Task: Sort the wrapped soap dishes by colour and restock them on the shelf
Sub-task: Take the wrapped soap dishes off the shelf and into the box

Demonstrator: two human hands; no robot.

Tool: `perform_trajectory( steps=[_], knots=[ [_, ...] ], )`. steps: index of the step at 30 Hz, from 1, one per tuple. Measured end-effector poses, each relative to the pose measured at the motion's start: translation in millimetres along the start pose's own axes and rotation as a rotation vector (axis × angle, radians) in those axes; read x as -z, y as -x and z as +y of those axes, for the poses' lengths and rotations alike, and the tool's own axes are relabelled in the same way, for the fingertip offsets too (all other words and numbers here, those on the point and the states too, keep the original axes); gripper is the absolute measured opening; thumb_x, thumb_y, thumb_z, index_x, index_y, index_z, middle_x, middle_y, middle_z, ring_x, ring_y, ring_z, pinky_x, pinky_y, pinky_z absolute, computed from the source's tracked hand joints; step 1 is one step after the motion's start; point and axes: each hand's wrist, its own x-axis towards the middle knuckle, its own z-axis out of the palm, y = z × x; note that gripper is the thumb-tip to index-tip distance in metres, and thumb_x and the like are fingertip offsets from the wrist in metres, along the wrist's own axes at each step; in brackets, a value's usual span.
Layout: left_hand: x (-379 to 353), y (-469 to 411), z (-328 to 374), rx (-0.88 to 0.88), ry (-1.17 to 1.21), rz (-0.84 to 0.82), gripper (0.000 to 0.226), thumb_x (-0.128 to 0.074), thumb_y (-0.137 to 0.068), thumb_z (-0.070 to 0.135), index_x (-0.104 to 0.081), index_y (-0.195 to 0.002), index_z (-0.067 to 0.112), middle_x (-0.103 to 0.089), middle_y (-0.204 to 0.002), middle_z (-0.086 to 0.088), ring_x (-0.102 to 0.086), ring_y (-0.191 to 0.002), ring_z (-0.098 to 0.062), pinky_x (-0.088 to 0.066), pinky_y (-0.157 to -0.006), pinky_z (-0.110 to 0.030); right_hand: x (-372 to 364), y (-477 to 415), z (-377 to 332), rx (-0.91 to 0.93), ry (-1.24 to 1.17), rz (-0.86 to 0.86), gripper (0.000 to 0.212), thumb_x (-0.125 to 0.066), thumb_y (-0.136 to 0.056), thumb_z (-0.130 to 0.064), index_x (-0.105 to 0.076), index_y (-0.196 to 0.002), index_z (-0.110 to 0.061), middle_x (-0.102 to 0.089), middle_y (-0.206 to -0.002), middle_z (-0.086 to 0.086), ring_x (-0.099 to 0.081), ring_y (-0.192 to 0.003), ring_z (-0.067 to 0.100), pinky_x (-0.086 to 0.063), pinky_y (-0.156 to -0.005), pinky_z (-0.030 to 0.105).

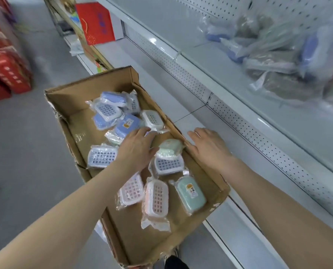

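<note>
Left hand (137, 150) reaches flat and spread into the box (74, 101), likely picking; right hand (210, 146), spread, steadies its 3 o'clock rim.

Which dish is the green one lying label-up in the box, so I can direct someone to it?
Start at the cardboard box, near corner on the shelf side. The green soap dish lies there, solid back up with an orange sticker, unlike the pink grid-faced dishes beside it.
</note>
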Motion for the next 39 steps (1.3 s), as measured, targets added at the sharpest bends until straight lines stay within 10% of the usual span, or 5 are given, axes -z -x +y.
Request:
perform_trajectory(
  steps=[23,39],
  knots=[
    [107,-94,242,-0.631,0.077,0.313,0.055,-0.073,-0.082,0.036,-0.058,-0.129,0.011,-0.059,-0.126,-0.011,-0.055,-0.113,-0.036,-0.046,-0.093,-0.043,147,206,154,-0.437,0.368,0.355,0.054,-0.072,-0.084,-0.029,-0.057,-0.131,-0.006,-0.061,-0.122,0.018,-0.059,-0.109,0.038,-0.049,-0.089,0.046],
    [90,-258,363,-0.230,0.127,0.225,0.086,-0.062,-0.089,0.046,-0.008,-0.151,0.021,-0.018,-0.155,-0.019,-0.037,-0.133,-0.042,-0.041,-0.102,-0.049,169,170,367,-0.526,0.417,0.319,0.081,-0.088,-0.047,-0.001,-0.061,-0.123,-0.001,-0.062,-0.112,0.023,-0.062,-0.099,0.044,-0.054,-0.078,0.047]
  ],
)
